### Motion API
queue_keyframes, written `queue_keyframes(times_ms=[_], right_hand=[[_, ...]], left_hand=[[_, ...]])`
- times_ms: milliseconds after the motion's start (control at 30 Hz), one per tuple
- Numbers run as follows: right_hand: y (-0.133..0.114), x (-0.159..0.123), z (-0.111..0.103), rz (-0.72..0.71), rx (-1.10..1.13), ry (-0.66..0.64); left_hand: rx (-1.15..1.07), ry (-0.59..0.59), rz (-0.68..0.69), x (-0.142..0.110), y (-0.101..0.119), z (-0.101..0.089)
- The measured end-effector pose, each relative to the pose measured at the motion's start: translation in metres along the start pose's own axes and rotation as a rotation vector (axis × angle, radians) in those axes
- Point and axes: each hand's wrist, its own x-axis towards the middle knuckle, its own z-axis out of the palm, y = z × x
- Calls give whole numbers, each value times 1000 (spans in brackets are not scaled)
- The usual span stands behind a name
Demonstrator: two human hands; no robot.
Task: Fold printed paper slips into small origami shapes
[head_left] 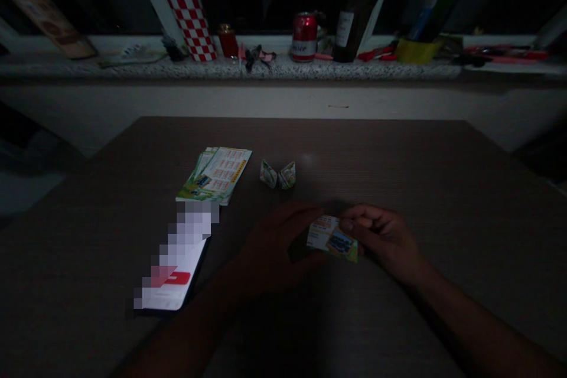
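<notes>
A small folded calendar card [322,233], printed with text and a blue picture with a yellow border, is between my two hands above the table. My right hand [387,239] pinches its right end, thumb on top and fingers curled behind. Around its left end curves my left hand [270,248], dark in shadow, with fingers at the upper edge and thumb at the lower edge. Beyond the hands stand two small folded paper pieces [268,173], side by side. A stack of calendar cards [221,174] lies to their left.
On the brown table [376,153], a lit phone [170,295] lies left of my left forearm, its screen partly pixelated. Along the granite windowsill [243,71] stand a red-and-white checkered bottle [192,23], a red can [304,35], a dark bottle [354,23] and assorted small items.
</notes>
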Motion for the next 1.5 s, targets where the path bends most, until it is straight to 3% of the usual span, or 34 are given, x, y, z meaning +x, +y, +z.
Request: queue_keyframes(times_ms=[233,367,667,867,1033,1167,1367,1500], right_hand=[[3,1,-3,-42,260,-143],[2,0,0,-126,218,-199],[0,-3,6,-145,46,-117],[3,-2,1,-116,-52,5],[3,0,-5,-158,-262,60],[1,2,-6,-159,-443,51],[4,3,-9,-152,-547,-12],[4,4,-11,-209,-684,-126]], left_hand=[[31,-48,-123,1,-3,3],[-25,-55,-180,2,-1,5],[-154,-126,-199,4,6,2],[-47,-100,-238,2,4,0],[93,-55,-14,1,-1,-3],[218,-135,167,1,-3,-8],[261,-227,222,2,-8,-8],[230,-276,270,2,-10,-6]])
